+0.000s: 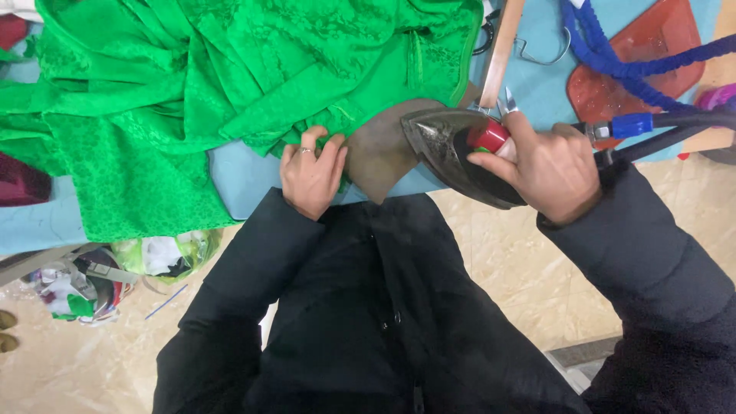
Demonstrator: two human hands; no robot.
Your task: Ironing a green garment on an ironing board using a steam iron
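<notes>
A bright green patterned garment (192,84) lies bunched over a light blue ironing table (238,180). My left hand (310,172) pinches the green fabric's edge next to a brown pressing pad (379,153) at the table's near edge. My right hand (548,165) grips the red handle of a dark metal steam iron (445,142), whose pointed tip faces left over the pad. A black hose with a blue fitting (632,124) runs from the iron toward the right.
A blue braided cord (613,65) crosses a red-brown iron rest (644,61) at the top right. A wooden strip (500,50) and a metal hook (540,54) lie beside it. Scraps sit in a bag (153,257) on the wooden floor below left.
</notes>
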